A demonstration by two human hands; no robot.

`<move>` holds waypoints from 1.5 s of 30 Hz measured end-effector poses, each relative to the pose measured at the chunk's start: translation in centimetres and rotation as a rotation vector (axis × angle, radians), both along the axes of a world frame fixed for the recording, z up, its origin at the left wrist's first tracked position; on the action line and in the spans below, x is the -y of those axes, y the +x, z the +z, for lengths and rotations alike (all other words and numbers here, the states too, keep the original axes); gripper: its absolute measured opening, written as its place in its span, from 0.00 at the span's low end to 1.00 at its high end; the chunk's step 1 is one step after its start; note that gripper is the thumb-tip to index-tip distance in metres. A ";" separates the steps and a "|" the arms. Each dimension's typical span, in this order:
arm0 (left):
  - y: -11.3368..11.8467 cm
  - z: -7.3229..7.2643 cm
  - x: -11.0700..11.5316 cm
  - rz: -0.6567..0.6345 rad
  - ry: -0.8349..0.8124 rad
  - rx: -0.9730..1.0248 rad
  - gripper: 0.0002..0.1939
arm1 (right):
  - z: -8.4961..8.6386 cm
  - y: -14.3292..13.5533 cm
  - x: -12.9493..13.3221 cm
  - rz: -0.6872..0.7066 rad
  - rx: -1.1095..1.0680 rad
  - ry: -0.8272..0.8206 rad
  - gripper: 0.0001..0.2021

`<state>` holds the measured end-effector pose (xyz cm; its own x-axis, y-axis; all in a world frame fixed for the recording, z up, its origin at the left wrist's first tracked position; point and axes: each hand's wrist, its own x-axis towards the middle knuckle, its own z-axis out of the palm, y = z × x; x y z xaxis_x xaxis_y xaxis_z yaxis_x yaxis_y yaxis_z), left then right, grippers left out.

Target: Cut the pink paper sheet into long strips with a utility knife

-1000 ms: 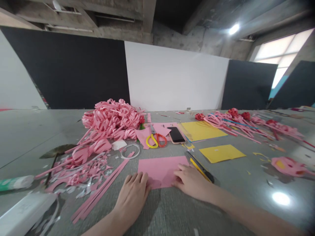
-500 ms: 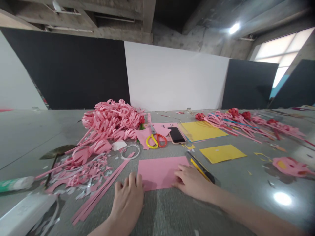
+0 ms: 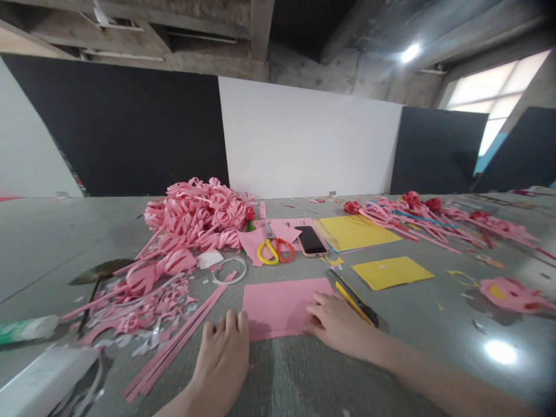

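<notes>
A pink paper sheet (image 3: 278, 307) lies flat in front of me, a thin crease or double edge showing along its near side. My left hand (image 3: 223, 353) is at its lower left corner with fingers curled together over the edge. At the right edge, my right hand (image 3: 336, 324) has bent fingers pressed on the paper; its thumb is near the lower corner. Both fingertips are partly hidden. Just beyond my right hand lie a yellow-and-black utility knife (image 3: 356, 298) and a dark, slim tool beside it. Pink paper strips (image 3: 182, 341) lie left of my left hand.
Scissors (image 3: 275, 250) with yellow and red handles and a phone (image 3: 310, 240) lie farther back. A tape ring (image 3: 229, 270) is left of them. Yellow paper (image 3: 393, 272) lies right. Pink curled-paper flowers (image 3: 197, 211) and scraps heap at left, near a white box (image 3: 47, 376).
Almost nothing has moved. Both hands stay at the paper's edges, and the left hand has shifted very slightly left and down. The view has tilted a little.
</notes>
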<state>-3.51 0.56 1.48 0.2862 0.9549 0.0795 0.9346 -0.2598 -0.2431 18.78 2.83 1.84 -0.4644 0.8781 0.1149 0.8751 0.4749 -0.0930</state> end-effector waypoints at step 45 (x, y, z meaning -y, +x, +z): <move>0.5 -0.1 0.7 -0.565 -0.340 0.407 0.38 | -2.0 -2.6 4.1 0.230 0.001 0.098 0.26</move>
<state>-2.99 -0.18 1.39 0.7479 0.6638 0.0113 0.6370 -0.7223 0.2691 16.16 -1.32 -0.17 -0.6512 0.7339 0.1933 0.7429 0.6685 -0.0358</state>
